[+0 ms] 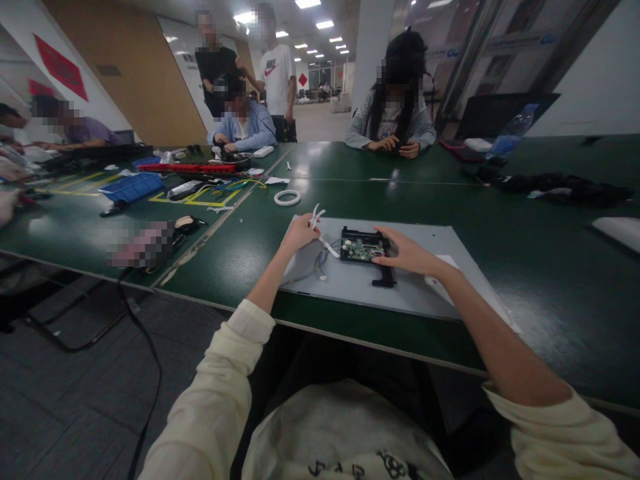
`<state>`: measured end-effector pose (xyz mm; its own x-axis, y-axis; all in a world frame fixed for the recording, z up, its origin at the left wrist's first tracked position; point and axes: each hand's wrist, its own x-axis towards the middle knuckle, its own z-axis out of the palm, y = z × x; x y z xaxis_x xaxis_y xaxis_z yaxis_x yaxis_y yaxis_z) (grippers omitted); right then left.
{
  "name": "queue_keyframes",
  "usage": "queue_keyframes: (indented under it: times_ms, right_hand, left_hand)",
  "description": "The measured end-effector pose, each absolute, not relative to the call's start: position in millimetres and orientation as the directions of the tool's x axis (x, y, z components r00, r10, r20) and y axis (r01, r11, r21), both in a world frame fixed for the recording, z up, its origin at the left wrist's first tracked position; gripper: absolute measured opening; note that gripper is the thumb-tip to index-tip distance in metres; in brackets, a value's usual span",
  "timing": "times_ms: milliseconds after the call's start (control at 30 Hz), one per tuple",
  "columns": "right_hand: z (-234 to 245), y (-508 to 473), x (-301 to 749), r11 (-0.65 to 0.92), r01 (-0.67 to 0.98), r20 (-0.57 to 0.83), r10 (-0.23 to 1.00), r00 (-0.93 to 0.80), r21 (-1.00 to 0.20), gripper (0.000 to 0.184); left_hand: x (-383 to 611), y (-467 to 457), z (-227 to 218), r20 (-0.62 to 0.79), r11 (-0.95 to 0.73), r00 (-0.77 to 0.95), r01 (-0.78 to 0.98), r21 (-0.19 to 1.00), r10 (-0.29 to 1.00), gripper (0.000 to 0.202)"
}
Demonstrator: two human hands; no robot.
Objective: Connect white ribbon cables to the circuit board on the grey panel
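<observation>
Beyond the grey panel (425,232) lies a white ring (287,203), left fingers (308,225) pinching white strip (330,249), right fingers (390,235) gripping black frame (385,274).

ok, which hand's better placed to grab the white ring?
Probably left: the left hand is nearer the white ring, though it would likely have to let go of the white strip. The right hand is farther off, touching the black frame.

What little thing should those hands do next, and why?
Perhaps the left hand should gently lower the white strip toward the grey panel, with the right hand steadying the black frame: one end curls up above the left hand, while the strip runs down toward the frame's left edge.
</observation>
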<state>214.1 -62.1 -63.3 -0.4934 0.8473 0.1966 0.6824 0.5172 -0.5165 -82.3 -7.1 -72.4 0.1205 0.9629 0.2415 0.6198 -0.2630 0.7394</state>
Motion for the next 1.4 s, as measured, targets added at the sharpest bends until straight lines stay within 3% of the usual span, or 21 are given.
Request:
queue_keyframes:
  times_ms: [133,300,467,600,700,933,1100,1400]
  right_hand:
    - [-65,-61,215,0.526,0.68,0.206,0.843,-0.497,-0.51,0.081]
    - [-65,-61,215,0.527,0.678,0.207,0.842,-0.499,-0.512,0.081]
    - [-66,-61,215,0.522,0.687,0.205,0.846,-0.493,-0.505,0.083]
    - [-67,-60,215,0.528,0.684,0.212,0.843,-0.494,-0.504,0.083]
    - [-67,-59,216,0.528,0.687,0.21,0.843,-0.495,-0.499,0.083]
    - [-67,-59,216,0.551,0.693,0.227,0.831,-0.509,-0.465,0.082]
    - [-67,-60,214,0.547,0.729,0.262,0.837,-0.48,-0.411,0.084]
    - [-55,-75,182,0.736,0.583,0.443,0.675,-0.59,-0.344,0.054]
  left_hand:
    - [-81,-10,-64,0.235,-0.235,0.072,0.553,0.799,0.969,0.031]
    - [-82,-13,-54,0.154,-0.165,0.062,0.254,0.953,0.986,0.033]
    - [-90,-17,-44,0.029,-0.024,0.23,-0.025,0.999,0.973,0.038]
    - [-94,-21,-35,0.001,0.051,0.331,-0.149,0.987,0.944,0.038]
    - [-93,-24,-33,0.016,0.033,0.379,-0.123,0.992,0.925,0.039]
    - [-85,-23,-44,0.064,-0.125,0.373,0.142,0.982,0.926,0.034]
    - [-83,-21,-47,0.13,-0.201,0.36,0.166,0.966,0.924,0.036]
    - [-79,-17,-54,0.202,-0.273,0.315,0.198,0.942,0.927,0.035]
